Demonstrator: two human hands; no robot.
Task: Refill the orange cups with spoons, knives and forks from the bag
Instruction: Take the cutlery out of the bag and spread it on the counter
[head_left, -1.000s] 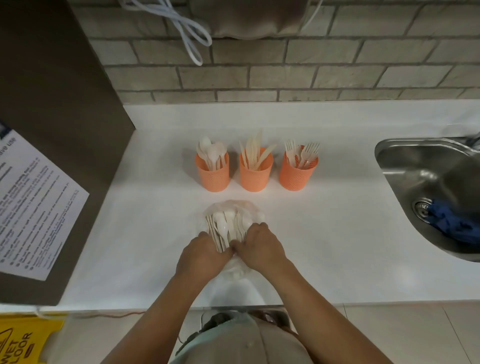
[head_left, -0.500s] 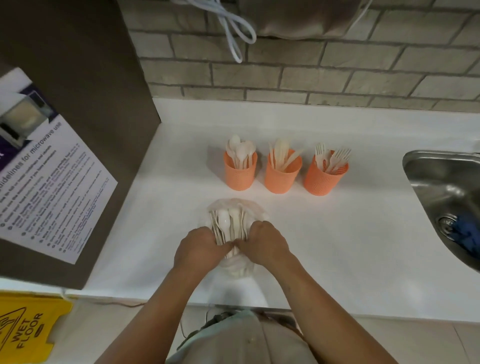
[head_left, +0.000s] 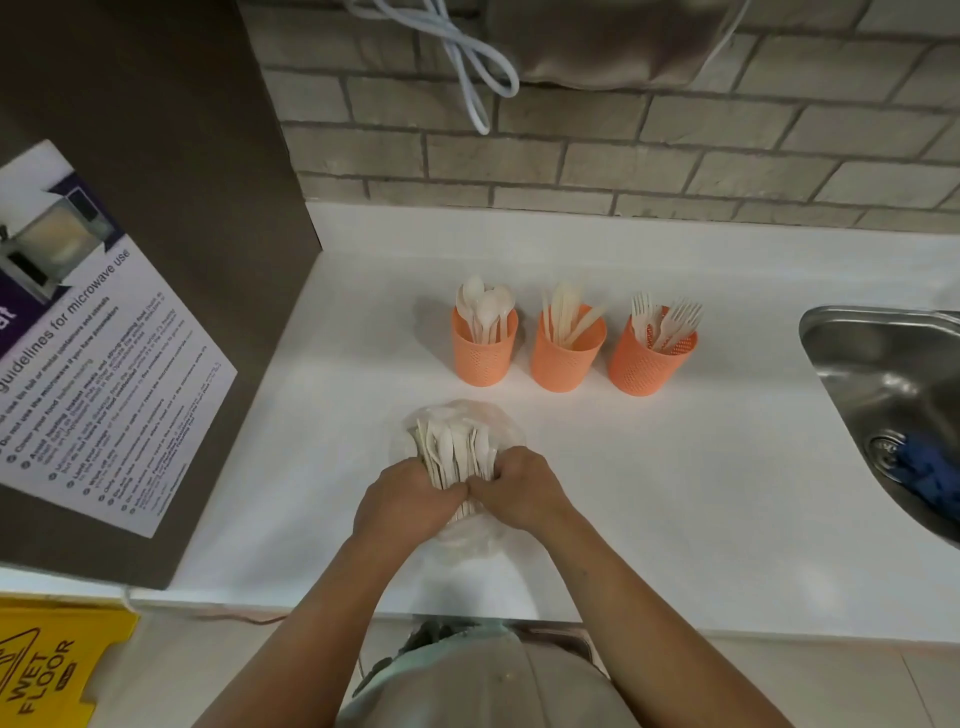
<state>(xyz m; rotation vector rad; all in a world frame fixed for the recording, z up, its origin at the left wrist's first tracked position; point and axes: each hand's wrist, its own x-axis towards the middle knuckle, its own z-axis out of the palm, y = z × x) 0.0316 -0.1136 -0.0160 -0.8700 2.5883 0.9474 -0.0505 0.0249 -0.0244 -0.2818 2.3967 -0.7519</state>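
While both hands meet at the lower middle of the frame, the left hand and the right hand are each closed around the near end of one clear plastic bag, knuckles touching, pinching the plastic and the handles bunched inside it. That bag lies on the white counter, packed with pale cutlery; spoon bowls show at its far end, but the pieces overlap too much to count or to sort fully by kind.

Just beyond the bag, in the middle of the frame, three orange cups stand upright in a row, near one another and apart from the bag. Left cup holds spoons, about four bowls showing. Middle cup holds knives, roughly five blades, one leaning right. Right cup holds forks, about four heads, fanned to the right.

At the right edge sits one steel sink with a blue cloth beside its drain. One printed notice about microwave use hangs on the brown panel at the left. One yellow wet floor sign fills the lower left corner. One white cable loops down the brick wall at the top
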